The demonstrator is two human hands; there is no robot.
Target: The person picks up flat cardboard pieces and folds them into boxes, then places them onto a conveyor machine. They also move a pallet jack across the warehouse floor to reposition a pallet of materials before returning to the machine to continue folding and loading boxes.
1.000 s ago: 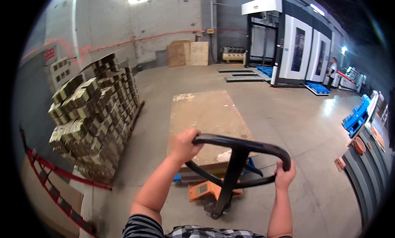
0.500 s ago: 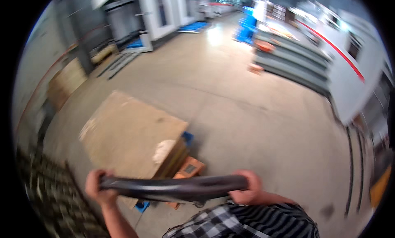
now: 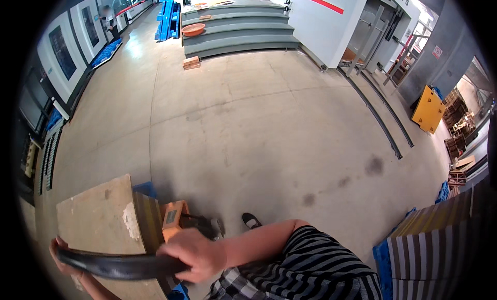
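Observation:
My left hand (image 3: 63, 256) and my right hand (image 3: 195, 254) are closed around the two ends of a thick black handle bar (image 3: 114, 266), which bows slightly between them. Just beyond the bar lies a stack of boards (image 3: 98, 212), its top worn and pale at one edge. Against the stack's right side shows the orange body of a pallet jack (image 3: 173, 217). Any link between the bar and the jack is hidden. Bits of a blue pallet (image 3: 145, 189) show at the stack's base.
Grey steps (image 3: 238, 33) rise at the far side, with an orange basin (image 3: 193, 30) on them. Two dark floor rails (image 3: 378, 113) run at the right. Panels stacked on a blue pallet (image 3: 382, 263) stand at the near right. A person (image 3: 108, 21) is far left.
My view has swung to the right, so the bar and board stack now sit further left in it. Both hands keep hold of the bar. The panel stack at right has come into view.

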